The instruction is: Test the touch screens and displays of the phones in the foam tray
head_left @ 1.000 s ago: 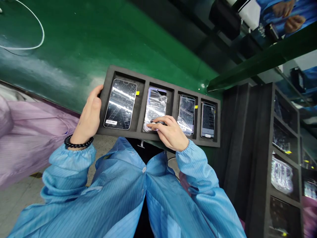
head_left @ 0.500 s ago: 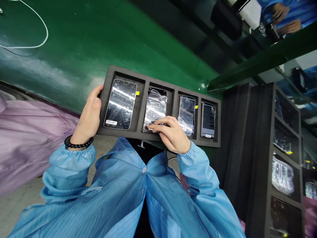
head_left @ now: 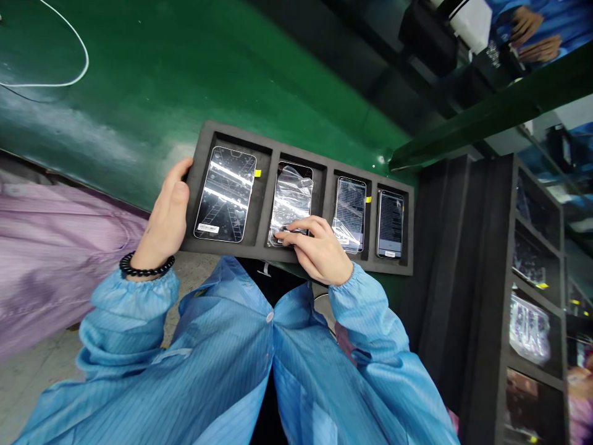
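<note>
A long dark foam tray (head_left: 265, 213) lies tilted at the green table's near edge, with phones in its compartments. My left hand (head_left: 167, 213) is closed around the tray's left end, thumb on top. My right hand (head_left: 319, 247) reaches over the near side, fingers stretched out and apart, fingertips touching the lower end of the second phone (head_left: 291, 198). Wrinkled clear film covers that phone. Left of it lies a larger phone (head_left: 226, 191) with a white label. The third phone (head_left: 351, 204), with loose film at its lower end, and the fourth phone (head_left: 390, 225) show lines of text.
The green table (head_left: 139, 80) stretches beyond the tray. A white cable (head_left: 87, 62) curves at the far left. At the right stand dark foam trays (head_left: 507, 278) holding film-wrapped items. Another person's hands (head_left: 532, 37) show at the top right. Pink fabric (head_left: 60, 259) is at my left.
My right hand has shifted slightly left, its fingers drawn a little closer together over the second phone's lower end. My left hand and the tray stay nearly still.
</note>
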Demonstrator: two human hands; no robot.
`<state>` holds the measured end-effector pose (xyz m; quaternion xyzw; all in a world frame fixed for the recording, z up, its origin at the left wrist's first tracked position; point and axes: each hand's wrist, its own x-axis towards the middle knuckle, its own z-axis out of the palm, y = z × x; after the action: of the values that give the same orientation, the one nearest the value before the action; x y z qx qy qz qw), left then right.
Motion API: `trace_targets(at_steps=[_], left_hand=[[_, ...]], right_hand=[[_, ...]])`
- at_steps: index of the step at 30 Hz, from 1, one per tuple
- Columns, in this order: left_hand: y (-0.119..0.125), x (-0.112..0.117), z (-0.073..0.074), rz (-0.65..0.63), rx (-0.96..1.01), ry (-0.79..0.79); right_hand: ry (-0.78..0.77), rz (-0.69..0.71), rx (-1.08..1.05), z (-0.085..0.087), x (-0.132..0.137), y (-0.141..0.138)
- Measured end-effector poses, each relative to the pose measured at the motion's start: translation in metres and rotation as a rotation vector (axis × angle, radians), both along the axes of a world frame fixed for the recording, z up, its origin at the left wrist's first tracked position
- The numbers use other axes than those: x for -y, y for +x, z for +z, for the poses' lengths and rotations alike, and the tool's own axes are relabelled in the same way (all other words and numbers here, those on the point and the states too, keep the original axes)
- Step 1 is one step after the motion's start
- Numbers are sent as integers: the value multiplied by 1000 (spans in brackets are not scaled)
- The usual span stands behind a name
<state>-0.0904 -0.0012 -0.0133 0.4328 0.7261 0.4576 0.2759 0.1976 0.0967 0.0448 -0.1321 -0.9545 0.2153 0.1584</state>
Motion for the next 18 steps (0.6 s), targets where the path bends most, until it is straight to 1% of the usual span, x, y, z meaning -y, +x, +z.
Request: trace_targets(at_steps=[9,14,18], left_hand=[[0,-1,0,3,4,-4],[0,-1,0,4,5,1],[-1,-1,-1,0,5,5]], right_hand=[[24,37,15,0,6,-2],[13,26,7,-1,2,-2],[34,-12,12,0,-3,-2]])
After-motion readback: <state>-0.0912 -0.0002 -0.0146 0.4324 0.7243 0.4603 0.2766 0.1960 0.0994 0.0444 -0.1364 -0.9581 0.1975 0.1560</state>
